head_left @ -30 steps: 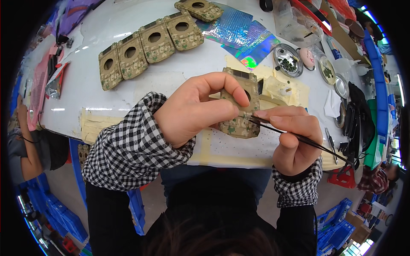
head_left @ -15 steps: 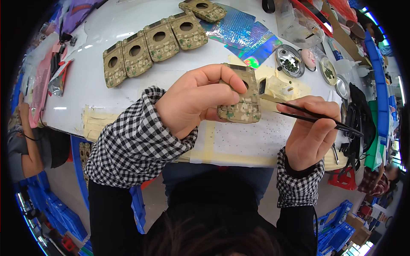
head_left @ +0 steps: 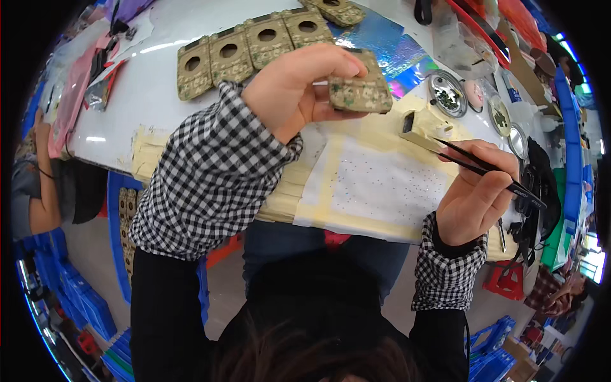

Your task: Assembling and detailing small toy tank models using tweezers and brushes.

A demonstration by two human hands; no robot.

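Note:
My left hand (head_left: 289, 86) is closed around a camouflage-painted model tank hull (head_left: 361, 89), held up over the table with its side tilted toward me. The fingers and thumb grip its left end and partly cover its top. In my right hand (head_left: 474, 200) is a pair of black tweezers (head_left: 472, 163), its tips pointing left and slightly apart. I see nothing between the tips. They are near a cream block wrapped in tape (head_left: 425, 132). A white sheet (head_left: 382, 191) dotted with tiny dark pieces lies between my hands.
Several matching hulls with round holes (head_left: 254, 57) stand in a row at the back. Beyond my left hand lie shiny blue holographic sheets (head_left: 382, 48). Round metal dishes, one with small dark green parts (head_left: 447, 95), sit at the right. Another person's arm (head_left: 39, 178) shows far left.
My left hand has carried the hull farther away from me and tipped it. The right hand has shifted a little with the tweezers. The whole view has shifted slightly.

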